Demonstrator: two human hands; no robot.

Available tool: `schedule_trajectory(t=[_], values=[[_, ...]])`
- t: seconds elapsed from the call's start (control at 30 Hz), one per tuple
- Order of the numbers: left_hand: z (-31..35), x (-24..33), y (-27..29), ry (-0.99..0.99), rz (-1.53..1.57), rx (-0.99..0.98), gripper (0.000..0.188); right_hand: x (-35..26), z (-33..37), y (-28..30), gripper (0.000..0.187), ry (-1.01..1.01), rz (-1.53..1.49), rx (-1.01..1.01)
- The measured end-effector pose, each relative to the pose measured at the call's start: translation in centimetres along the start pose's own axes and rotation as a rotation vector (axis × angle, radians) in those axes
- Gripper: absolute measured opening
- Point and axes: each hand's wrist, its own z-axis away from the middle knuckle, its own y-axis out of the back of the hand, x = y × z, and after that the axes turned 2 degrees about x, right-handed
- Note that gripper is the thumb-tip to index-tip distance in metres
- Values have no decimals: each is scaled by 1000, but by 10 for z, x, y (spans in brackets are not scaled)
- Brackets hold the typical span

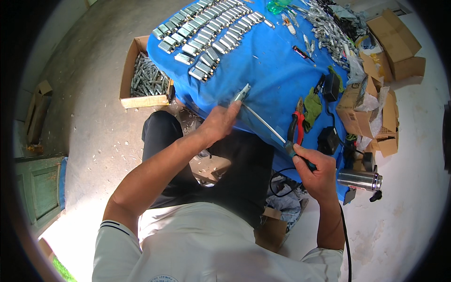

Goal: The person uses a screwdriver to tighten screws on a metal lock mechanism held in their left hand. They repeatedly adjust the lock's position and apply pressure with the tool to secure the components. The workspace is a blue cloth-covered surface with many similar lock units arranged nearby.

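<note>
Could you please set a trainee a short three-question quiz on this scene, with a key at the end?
1. What colour is the cloth under the rows of metal pieces? A, green; B, blue; C, white.

2. True or false: neither hand holds the red-handled pliers.

3. What does the left hand hold, and what does the right hand hold?

Key: 1, B. 2, true. 3, the left hand holds a small metal piece; the right holds a tool with a long, thin shaft.
</note>
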Motion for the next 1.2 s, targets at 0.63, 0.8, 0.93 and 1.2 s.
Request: schedule_trajectory(t=[0.63,0.8,0.93,1.2], values=[[-6,-6,-1,0,-56,21,66,11,1,-2,24,-19,-38,38],[0,1,2,72,-7,-10,67,9,-15,6,25,84,-14,0],[-2,5,3,137,40,-60,67,5,-29,16,26,165,31,-38],[-4,2,9,184,129,-131,67,-7,-48,27,24,154,71,-114]])
